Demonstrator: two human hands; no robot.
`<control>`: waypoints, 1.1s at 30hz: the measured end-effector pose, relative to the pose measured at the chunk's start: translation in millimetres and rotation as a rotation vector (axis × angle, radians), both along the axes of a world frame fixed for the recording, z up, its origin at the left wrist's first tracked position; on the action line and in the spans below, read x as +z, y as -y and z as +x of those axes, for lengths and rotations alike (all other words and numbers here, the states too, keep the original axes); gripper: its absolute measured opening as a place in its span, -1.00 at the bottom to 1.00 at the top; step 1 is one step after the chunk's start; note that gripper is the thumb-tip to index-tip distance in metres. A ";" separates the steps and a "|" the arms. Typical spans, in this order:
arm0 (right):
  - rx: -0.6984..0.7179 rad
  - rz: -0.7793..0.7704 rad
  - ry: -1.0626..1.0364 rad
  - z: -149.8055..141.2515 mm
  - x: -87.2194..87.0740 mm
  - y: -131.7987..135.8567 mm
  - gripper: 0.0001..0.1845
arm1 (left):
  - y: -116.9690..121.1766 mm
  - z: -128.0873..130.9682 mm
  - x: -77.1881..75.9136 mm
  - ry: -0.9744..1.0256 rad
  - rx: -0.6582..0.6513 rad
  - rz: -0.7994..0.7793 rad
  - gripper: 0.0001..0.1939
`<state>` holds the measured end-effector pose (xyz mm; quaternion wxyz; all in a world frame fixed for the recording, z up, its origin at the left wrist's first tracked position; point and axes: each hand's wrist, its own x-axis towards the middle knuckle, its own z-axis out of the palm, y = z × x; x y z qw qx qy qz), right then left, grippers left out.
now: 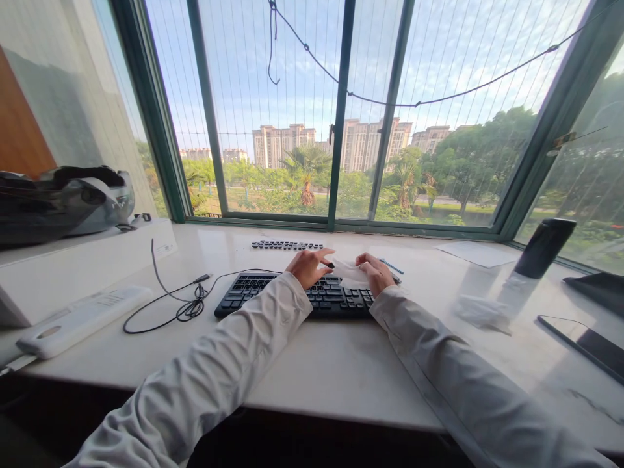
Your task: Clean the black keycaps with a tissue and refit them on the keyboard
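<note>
Apparently the left hand (308, 268) has its fingertips narrowed to a pinch on one small black keycap (331, 265), just above the keyboard (327, 299); the piece is so small at this range that its exact seat between thumb and finger is hard to read. It should prove almost weightless and stiff, a shell of hard plastic whose smooth faces could slip under too light a squeeze, so a gentle hold on two opposite side walls looks best. Close beside it, the right hand (374, 273) is curled on a thin white tissue (351, 273), which spreads toward the left hand over the keys. That sheet is surely limp and easily torn; it is better bunched near the middle than tugged by a corner. Below both, the keyboard lies flat on the pale bench (312, 364), likely rigid and fairly light, and best gripped by its two short ends, clear of the keys. Beyond its far edge, more loose keycaps (287, 246) sit in rows, easy to scatter if brushed, while a slim blue stick (392, 266) rests past the right hand. Off to the left, the cable (188, 307) lies in a bundled coil, flexible and apt to snag. Farther right, a crumpled translucent wrapper (482, 313), seemingly soft and feather-light, lies near an upright black cylinder (545, 248).
</note>
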<state>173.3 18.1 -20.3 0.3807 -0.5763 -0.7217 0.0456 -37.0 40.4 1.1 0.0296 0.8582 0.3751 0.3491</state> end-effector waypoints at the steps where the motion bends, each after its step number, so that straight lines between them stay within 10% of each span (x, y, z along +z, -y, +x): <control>1: 0.014 0.004 0.017 -2.5 3.5 5.4 -0.72 | -3.3 -4.6 2.5 -0.023 -0.021 -0.058 -0.56; 10: -0.002 -0.146 0.281 -16.0 1.9 16.0 -0.61 | -15.1 -26.8 7.8 -0.151 -0.213 -0.572 -0.68; 33: -0.013 -0.169 0.411 -19.8 -6.0 16.5 -0.69 | -31.8 -28.2 -6.7 -0.193 -0.188 -0.426 -0.73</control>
